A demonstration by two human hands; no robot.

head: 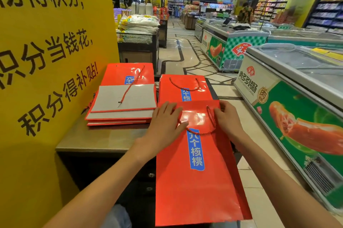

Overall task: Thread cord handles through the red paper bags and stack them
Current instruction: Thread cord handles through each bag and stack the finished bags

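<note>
Hands [164, 118] [225, 116] flat on red bag [196, 181]; cord [209, 125] threaded

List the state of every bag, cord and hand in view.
Front bag: flat, handle threaded, overhanging the table.
Cord handle: looped on front bag.
Right stack: flat, handle on.
Left stack: flat.
Loose cord: unthreaded, lying on left stack.
Left hand: flat on bag.
Right hand: fingers at cord.

Your left hand [163, 122] and right hand [227, 118] are bare, forearms unsleeved, no rings, watch or gloves; pale blue denim covers your knee [118, 216].
</note>
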